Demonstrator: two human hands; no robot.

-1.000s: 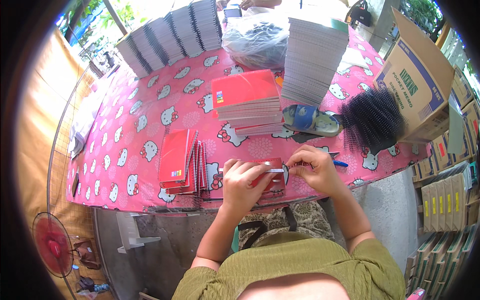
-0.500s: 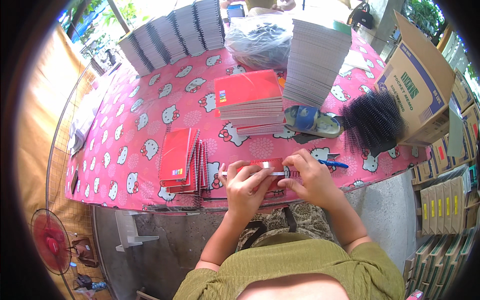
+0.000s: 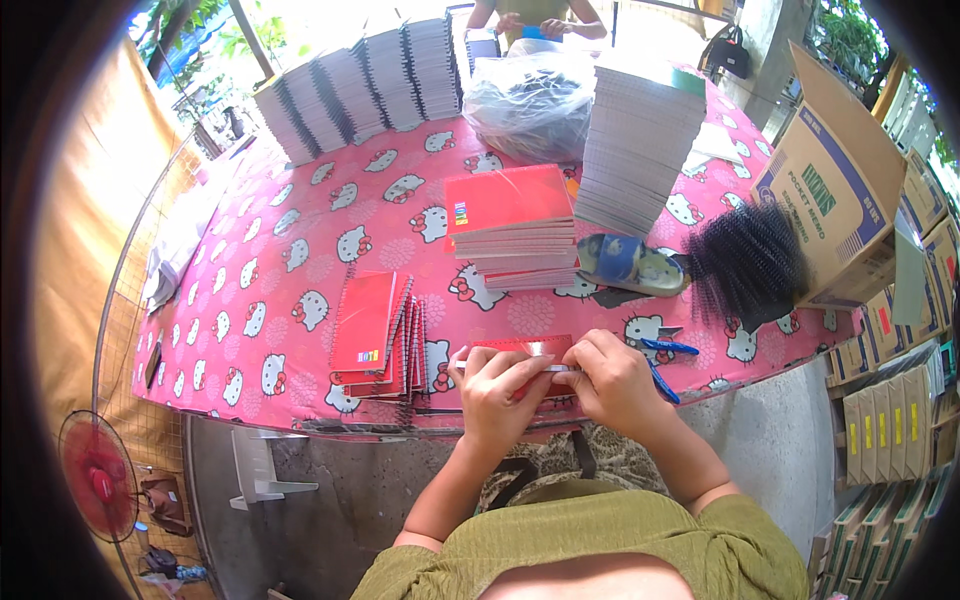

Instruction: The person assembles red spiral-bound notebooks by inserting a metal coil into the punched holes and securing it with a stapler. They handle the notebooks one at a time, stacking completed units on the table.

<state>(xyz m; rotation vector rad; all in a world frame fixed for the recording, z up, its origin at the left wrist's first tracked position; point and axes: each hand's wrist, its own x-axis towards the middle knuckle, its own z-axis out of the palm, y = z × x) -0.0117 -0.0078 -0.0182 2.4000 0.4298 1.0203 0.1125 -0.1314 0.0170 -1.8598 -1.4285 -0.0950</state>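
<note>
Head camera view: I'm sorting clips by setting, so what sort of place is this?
Probably a small bookbinding workspace: red-covered, spiral-bound paper notebooks sit on a pink patterned table, with loose black spiral coils beside an open brown cardboard carton.

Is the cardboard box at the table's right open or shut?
Open: the cardboard box has a flap standing raised. Its contents cannot be seen.

Left hand sits beside right hand, fingers bent.
</note>
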